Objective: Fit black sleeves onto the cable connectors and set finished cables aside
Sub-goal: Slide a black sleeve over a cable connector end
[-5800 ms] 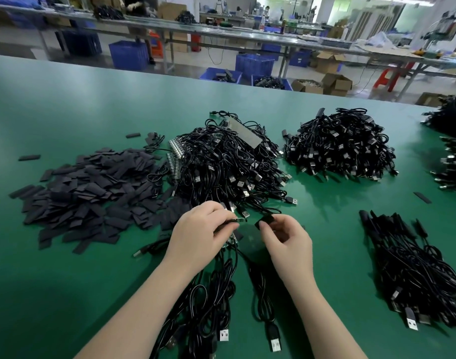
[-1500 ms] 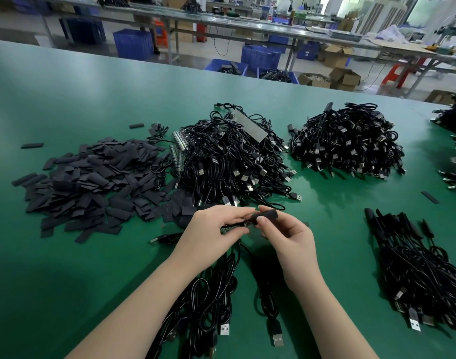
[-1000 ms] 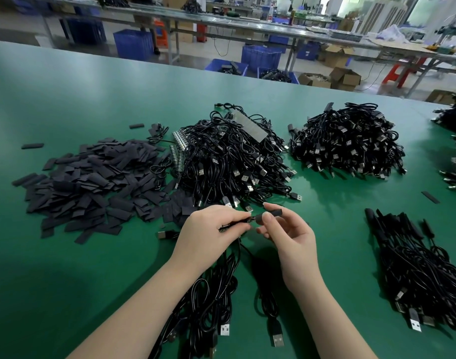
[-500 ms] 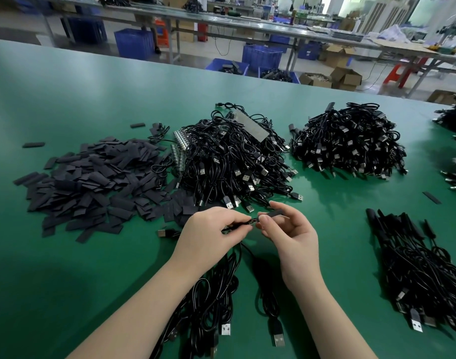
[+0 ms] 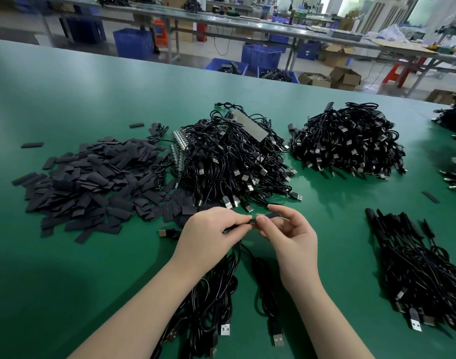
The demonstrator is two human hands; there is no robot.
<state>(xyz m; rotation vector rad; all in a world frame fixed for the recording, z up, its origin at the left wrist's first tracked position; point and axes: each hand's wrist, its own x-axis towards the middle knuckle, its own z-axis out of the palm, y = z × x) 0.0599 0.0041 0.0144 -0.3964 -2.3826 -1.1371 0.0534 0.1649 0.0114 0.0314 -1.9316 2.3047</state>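
Both hands meet just near of the middle cable pile (image 5: 234, 161): my left hand (image 5: 208, 237) pinches the cable end (image 5: 237, 226), my right hand (image 5: 289, 237) pinches the sleeve (image 5: 270, 216), which could buckle or slip off if misaligned.

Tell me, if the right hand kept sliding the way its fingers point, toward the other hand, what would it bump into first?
Most likely the left hand: the right hand pinches a black sleeve aimed at the left fingertips, which hold the cable connector. Depth is hard to judge.
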